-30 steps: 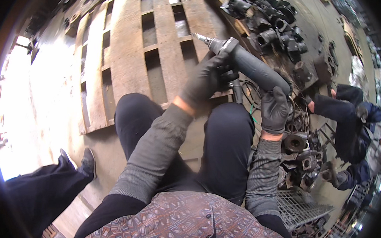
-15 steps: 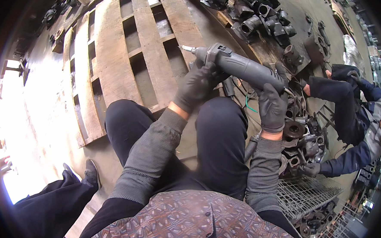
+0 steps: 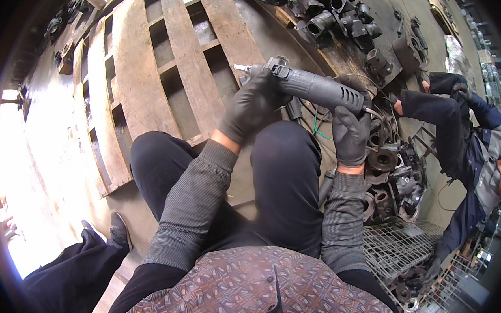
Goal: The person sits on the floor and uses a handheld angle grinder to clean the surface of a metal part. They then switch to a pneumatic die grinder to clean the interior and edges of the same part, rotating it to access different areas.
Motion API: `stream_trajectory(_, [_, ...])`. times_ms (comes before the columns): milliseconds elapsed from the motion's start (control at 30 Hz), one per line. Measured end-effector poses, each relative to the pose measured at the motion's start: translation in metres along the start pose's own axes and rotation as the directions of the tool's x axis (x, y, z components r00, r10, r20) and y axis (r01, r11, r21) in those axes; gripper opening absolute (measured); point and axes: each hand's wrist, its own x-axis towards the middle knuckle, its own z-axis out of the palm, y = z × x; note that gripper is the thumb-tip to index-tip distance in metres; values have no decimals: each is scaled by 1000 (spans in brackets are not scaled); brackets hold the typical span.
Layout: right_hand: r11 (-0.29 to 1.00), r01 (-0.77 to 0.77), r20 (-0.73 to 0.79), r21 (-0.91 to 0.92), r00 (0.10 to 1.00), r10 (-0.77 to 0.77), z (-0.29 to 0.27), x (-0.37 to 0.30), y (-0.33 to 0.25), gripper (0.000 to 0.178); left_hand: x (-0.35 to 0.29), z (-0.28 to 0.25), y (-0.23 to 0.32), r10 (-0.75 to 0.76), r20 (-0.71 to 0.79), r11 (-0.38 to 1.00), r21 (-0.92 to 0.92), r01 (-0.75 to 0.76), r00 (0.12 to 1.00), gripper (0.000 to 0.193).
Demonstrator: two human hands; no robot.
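A grey die grinder (image 3: 316, 87) lies level across my two gloved hands above my knees, its metal tip pointing left over the pallet. My left hand (image 3: 252, 108) is wrapped around the front end, near the collet. Around the vented rear end closes my right hand (image 3: 351, 133), with the power cord leaving the tool beside it. A green wire (image 3: 318, 126) and dark cables hang below the tool, between my right knee and the right hand.
The slatted wooden pallet (image 3: 137, 54) lies ahead on the left. Dark metal castings (image 3: 325, 24) are heaped at the far right, more castings (image 3: 383, 160) beside my right arm. A wire mesh basket (image 3: 399, 246) stands lower right. A co-worker (image 3: 477, 151) sits at right; another person's leg (image 3: 80, 261) shows lower left.
The grinder has turned slightly in my hands, and its vents show more now. The co-worker's gloved hand has moved from the castings down toward the mesh basket.
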Motion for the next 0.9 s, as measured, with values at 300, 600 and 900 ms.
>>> stream_trajectory(300, [947, 92, 113, -309, 992, -59, 21, -4, 12, 71, 29, -22, -19, 69, -309, 997, 54, -55, 949, 28])
stream_trajectory(600, [781, 192, 120, -595, 981, -150, 7, 2, -5, 73, 65, -9, -61, 204, -330, 976, 1, -216, 922, 28])
stream_trajectory(900, [872, 119, 43, -476, 993, -113, 7, 39, 34, 65, 87, 9, -92, -26, -337, 992, -128, -18, 941, 51])
